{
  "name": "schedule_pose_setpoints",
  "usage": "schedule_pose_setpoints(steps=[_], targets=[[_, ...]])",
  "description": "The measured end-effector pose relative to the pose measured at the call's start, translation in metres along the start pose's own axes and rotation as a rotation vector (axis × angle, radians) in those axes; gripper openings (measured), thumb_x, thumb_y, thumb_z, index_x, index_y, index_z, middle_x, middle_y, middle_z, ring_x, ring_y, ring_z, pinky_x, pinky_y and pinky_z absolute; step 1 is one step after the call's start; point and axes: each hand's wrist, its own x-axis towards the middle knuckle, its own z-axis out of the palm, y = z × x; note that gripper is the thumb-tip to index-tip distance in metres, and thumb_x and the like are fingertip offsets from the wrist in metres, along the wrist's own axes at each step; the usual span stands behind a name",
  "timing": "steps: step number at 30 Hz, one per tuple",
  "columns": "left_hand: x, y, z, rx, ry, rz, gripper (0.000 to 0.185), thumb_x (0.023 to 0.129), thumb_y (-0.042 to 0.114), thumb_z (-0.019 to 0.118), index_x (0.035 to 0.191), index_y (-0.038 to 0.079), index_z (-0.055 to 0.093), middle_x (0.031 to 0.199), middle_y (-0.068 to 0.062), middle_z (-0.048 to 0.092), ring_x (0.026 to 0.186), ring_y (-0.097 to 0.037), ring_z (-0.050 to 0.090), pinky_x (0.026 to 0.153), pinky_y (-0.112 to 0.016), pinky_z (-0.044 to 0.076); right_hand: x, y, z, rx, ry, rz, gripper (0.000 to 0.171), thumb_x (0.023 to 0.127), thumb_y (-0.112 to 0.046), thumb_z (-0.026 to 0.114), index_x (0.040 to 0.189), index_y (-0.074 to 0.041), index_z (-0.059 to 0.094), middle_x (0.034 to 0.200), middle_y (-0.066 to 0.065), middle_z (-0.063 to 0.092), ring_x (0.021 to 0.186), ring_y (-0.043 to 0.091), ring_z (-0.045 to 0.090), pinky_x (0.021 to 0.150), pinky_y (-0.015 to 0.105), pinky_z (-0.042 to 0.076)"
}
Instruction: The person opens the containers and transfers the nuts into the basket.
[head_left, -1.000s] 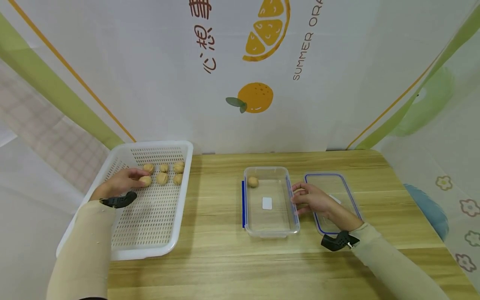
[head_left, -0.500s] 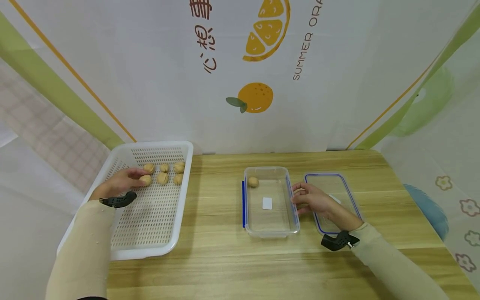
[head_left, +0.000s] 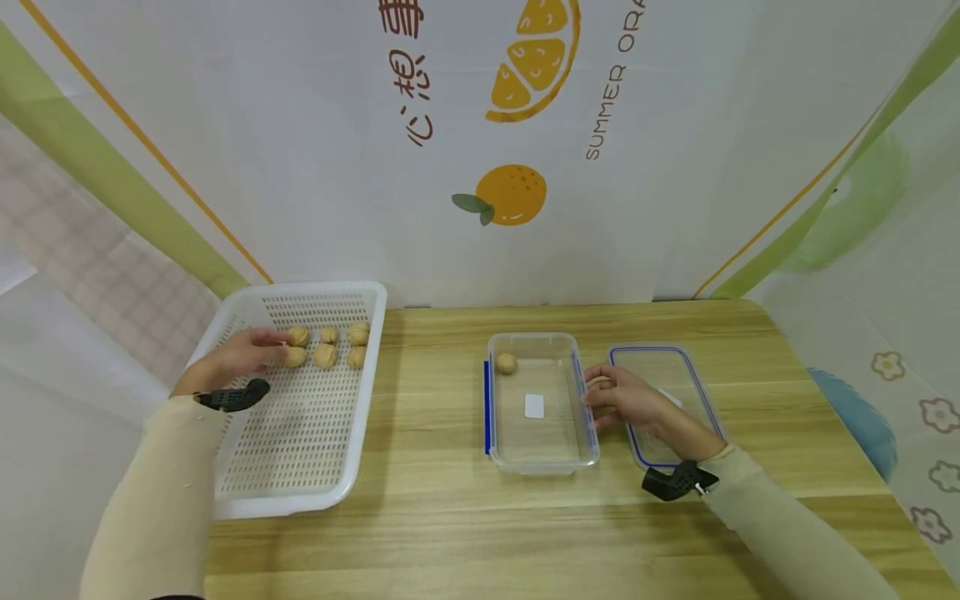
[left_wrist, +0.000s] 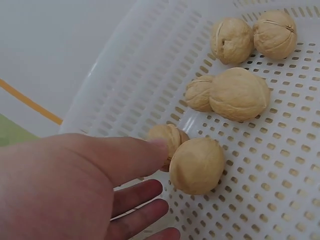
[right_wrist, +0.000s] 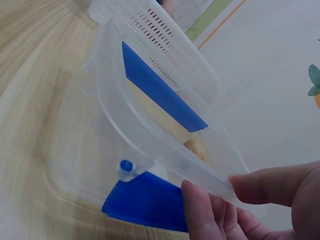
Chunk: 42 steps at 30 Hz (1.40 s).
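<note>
While my left hand lies spread in the white basket, one fingertip touching a walnut, it could roll off. My right hand pinches the clear container rim on the desk; a tug tips it.

Backdrop sheet bears printed "SUMMER ORA", cut off at frame top, beside Chinese characters "心想事". No other legible markings.

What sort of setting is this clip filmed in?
Likely a staged tabletop recording set, not a real kitchen: a wooden table, a printed orange-themed backdrop and a white basket of walnuts.
</note>
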Motion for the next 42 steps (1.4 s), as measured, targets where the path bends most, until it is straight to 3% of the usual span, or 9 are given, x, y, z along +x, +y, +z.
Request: schedule_pose_setpoints(steps=[4,9,13,21,28,42], targets=[[-0.004,0.004,-0.005,0.025,0.005,-0.01,0.052,0.11,0.016,0.041,0.148,-0.019,0.029,0.148,-0.042,0.034,0.132,-0.05,0.041,0.104,-0.062,0.044,0.001,0.0,0.0,0.004,-0.001,-0.001,0.039,0.098,0.003,0.057,0.13,0.008,0.035,0.089,0.003,0.057,0.08,0.012,0.059,0.067,0.028,0.061],[-0.01,0.013,-0.009,0.12,0.029,-0.008,0.052,0.11,0.019,0.043,0.146,-0.019,0.033,0.146,-0.044,0.036,0.132,-0.056,0.039,0.105,-0.065,0.04,0.001,0.001,0.0,0.003,-0.005,0.002,0.039,0.098,0.003,0.057,0.13,0.007,0.035,0.09,0.003,0.057,0.081,0.012,0.06,0.067,0.029,0.061],[-0.014,0.024,-0.01,0.213,0.073,0.012,0.051,0.11,0.019,0.046,0.144,-0.017,0.038,0.143,-0.044,0.04,0.131,-0.057,0.04,0.106,-0.066,0.038,0.0,0.0,0.0,-0.011,-0.003,0.002,0.039,0.098,0.002,0.057,0.13,0.007,0.035,0.091,0.004,0.057,0.081,0.012,0.06,0.068,0.029,0.061],[-0.023,0.046,-0.012,0.281,0.103,0.086,0.048,0.108,0.017,0.05,0.142,-0.016,0.043,0.143,-0.043,0.041,0.132,-0.06,0.038,0.106,-0.068,0.037,-0.001,-0.002,0.001,-0.014,-0.007,0.002,0.039,0.098,0.001,0.057,0.129,0.007,0.036,0.091,0.004,0.057,0.081,0.012,0.06,0.069,0.03,0.061],[-0.029,0.066,-0.002,0.338,0.173,0.212,0.048,0.108,0.02,0.052,0.141,-0.014,0.046,0.146,-0.041,0.039,0.135,-0.06,0.033,0.107,-0.071,0.032,-0.001,-0.001,0.001,-0.023,-0.006,-0.003,0.039,0.098,0.001,0.057,0.13,0.008,0.036,0.091,0.004,0.057,0.081,0.012,0.06,0.069,0.029,0.061],[-0.042,0.114,0.027,0.414,0.155,0.351,0.056,0.106,0.022,0.057,0.143,-0.018,0.041,0.146,-0.042,0.038,0.138,-0.059,0.029,0.111,-0.069,0.026,-0.001,-0.001,0.001,-0.021,-0.015,-0.007,0.039,0.098,0.001,0.056,0.13,0.008,0.035,0.091,0.005,0.057,0.081,0.012,0.06,0.069,0.03,0.061]])
